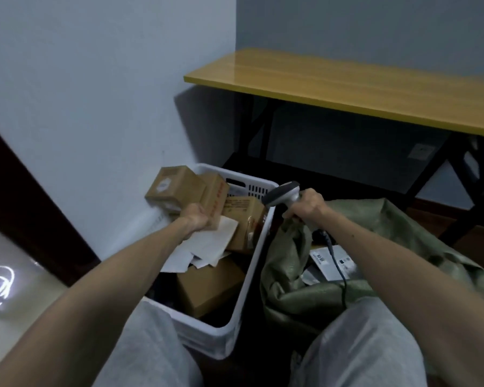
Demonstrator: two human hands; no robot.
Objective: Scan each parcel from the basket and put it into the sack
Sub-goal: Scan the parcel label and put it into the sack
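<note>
Against the pale wall (95, 107), left hand (197, 220) grips a box (179, 188) above the basket (246, 286). Right hand (308, 208) clutches the scanner (282, 194), aimed to read it (sack (403, 233) waits right).

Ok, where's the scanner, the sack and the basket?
scanner (282, 193): head view, its grey head.
sack (288, 289): head view, its green cloth side.
basket (250, 275): head view, its white right wall.

The basket (252, 275) stands on the floor between my knees, its far left corner by the wall. The sack (403, 227) lies just right of it, with flat parcels (333, 261) inside. The table (347, 88) stands behind both. My left hand (196, 219) holds a box (176, 188) over the basket's far end. My right hand (308, 205) holds the scanner (282, 194) over the sack's left edge.
</note>
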